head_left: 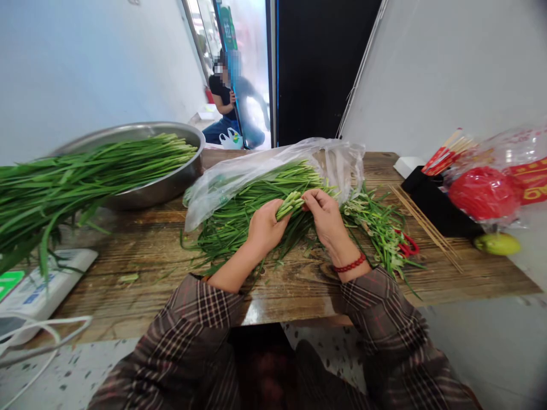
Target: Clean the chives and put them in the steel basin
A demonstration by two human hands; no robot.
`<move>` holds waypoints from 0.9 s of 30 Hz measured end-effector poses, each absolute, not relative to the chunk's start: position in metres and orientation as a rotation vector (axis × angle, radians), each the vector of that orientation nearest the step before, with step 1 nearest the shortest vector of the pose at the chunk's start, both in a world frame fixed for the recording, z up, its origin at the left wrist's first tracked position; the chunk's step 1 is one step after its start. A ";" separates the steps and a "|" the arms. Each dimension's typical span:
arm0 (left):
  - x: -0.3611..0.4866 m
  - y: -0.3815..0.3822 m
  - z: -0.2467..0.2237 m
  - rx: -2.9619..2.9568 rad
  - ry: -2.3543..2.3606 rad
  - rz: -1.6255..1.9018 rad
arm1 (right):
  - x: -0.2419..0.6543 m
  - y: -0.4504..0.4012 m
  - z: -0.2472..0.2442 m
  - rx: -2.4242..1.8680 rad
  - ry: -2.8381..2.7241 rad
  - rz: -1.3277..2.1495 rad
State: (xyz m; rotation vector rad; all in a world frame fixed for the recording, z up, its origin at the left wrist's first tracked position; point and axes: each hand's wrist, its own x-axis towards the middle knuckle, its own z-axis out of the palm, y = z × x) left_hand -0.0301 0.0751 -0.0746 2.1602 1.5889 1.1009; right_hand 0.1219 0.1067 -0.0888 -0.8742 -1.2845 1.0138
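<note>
My left hand [265, 228] is wrapped round a small bunch of green stalks [290, 205], their pale cut ends pointing up and right. Beside those ends is my right hand [323, 215], thumb and forefinger pinched together; what lies between them is too small to make out. Under and behind both hands a pile of long green leaves [231, 225] lies partly inside a clear plastic bag [256, 165]. Right of my right hand sits a loose heap of trimmings [378, 225], with red handles [408, 244] showing at its edge.
A steel basin [194, 171] of long greens stands left, leaves hanging over a white scale [64, 285]. At right are thin sticks [427, 230], a black box [444, 213], a red bundle [487, 193] and a yellow-green fruit [498, 244]. A person [222, 102] sits beyond the table.
</note>
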 end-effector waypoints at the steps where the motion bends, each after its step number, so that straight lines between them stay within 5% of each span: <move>1: -0.031 0.075 -0.073 2.126 1.587 1.117 | 0.125 0.108 -0.088 -0.862 -1.232 1.020; 19: -0.037 0.076 -0.070 1.865 1.435 1.114 | 0.138 0.102 -0.076 -0.918 -1.661 0.609; 27: -0.038 0.077 -0.080 2.144 1.403 0.930 | 0.147 0.113 -0.082 -1.025 -1.337 0.612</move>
